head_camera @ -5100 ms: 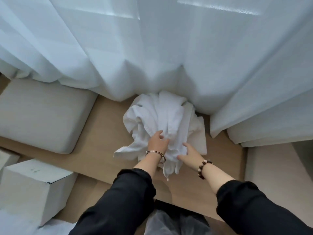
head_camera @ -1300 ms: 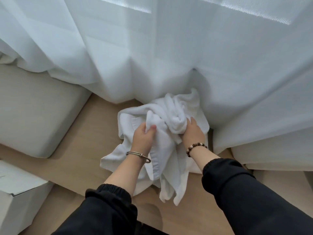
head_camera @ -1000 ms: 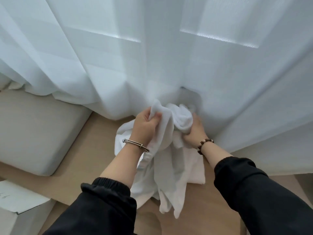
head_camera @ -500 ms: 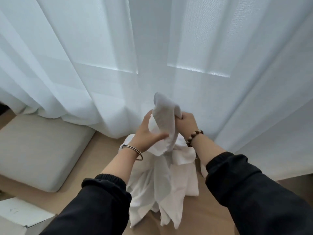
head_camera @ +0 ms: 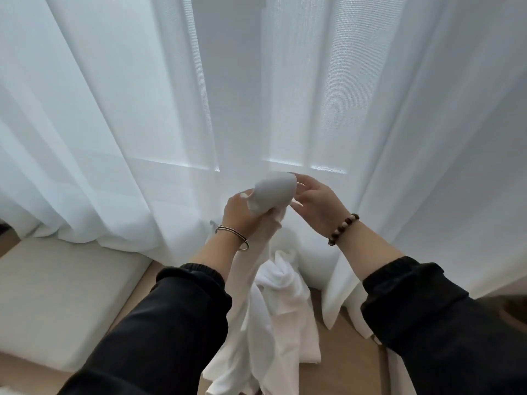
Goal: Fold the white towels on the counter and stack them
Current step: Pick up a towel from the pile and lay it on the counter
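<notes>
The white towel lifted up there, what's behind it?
A sheer white curtain hangs right behind the white towel, which the left hand grips. The towel's hanging part hides some of the wooden counter and curtain hem; what lies beyond the curtain cannot be seen.

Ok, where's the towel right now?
Head view, centre: the towel hangs from the left hand, held up before the curtain, right hand beside its top.
</notes>
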Available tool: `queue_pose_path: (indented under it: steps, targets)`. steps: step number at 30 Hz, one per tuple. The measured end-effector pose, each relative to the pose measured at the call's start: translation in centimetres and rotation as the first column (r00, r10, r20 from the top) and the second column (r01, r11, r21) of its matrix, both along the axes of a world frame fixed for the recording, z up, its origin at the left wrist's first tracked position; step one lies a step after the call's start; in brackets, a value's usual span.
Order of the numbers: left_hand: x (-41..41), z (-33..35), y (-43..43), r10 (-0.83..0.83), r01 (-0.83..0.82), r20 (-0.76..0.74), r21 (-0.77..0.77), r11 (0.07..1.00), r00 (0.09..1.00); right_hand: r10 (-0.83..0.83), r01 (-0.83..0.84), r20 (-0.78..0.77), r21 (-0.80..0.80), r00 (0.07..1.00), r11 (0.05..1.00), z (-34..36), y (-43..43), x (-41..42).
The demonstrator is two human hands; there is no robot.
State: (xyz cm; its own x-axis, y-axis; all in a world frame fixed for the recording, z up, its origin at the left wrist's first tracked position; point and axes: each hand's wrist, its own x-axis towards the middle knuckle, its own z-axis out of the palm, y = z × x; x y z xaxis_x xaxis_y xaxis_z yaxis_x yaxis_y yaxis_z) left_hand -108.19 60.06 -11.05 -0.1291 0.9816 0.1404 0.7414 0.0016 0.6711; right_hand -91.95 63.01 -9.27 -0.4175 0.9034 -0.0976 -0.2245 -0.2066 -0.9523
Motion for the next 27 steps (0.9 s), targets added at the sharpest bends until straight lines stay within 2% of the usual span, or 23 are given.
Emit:
queue_pose_path:
  steps: [2,5,7,9,11,14,16,18,23,27]
  targets:
    - [0.4,1.8,0.4,0.045,-0.045,-0.002,0.045,0.998,0.999,0.084,-0.081,0.095,-0.044,0.992,0.996,0.3,-0.2,1.4]
    - [1.2,5.1,0.8,0.041,-0.077,0.24,0.142,0.987,0.97,0.144,-0.131,0.284,-0.062,0.948,0.989,0.1,-1.4,1.7]
    - [1.9,7.2,0.7,-0.001,-0.054,0.286,0.184,0.981,0.958,0.13,-0.131,0.294,-0.018,0.947,0.991,0.1,-2.6,0.7]
    - [2.7,8.9,0.5,-0.059,-0.012,0.307,0.225,0.974,0.95,0.055,-0.064,0.253,0.026,0.966,0.998,0.6,-3.6,-0.4]
    - [3.5,10.5,0.3,-0.087,-0.007,0.385,0.237,0.971,0.919,-0.106,0.095,0.21,0.061,0.972,0.994,1.5,-4.2,-0.6]
    - [4.7,11.9,0.0,-0.117,0.016,0.606,0.169,0.985,0.787,-0.31,0.297,0.229,0.09,0.923,0.951,2.9,-5.3,0.9]
    - [5.6,12.2,-0.3,-0.167,0.076,0.683,0.161,0.984,0.712,-0.386,0.372,0.226,0.102,0.894,0.922,3.4,-6.1,2.5]
    - [6.9,12.7,-0.6,-0.226,0.145,0.698,0.174,0.974,0.679,-0.464,0.454,0.167,0.094,0.87,0.886,4.1,-7.1,3.8]
    - [10.7,13.9,-0.9,-0.365,0.284,0.595,0.228,0.931,0.716,-0.683,0.673,0.148,0.119,0.715,0.73,6.9,-10.0,7.4]
    - [14.2,13.4,-2.2,-0.447,0.486,0.632,0.126,0.865,0.633,-0.792,0.773,0.146,0.174,0.593,0.611,8.9,-13.1,10.8]
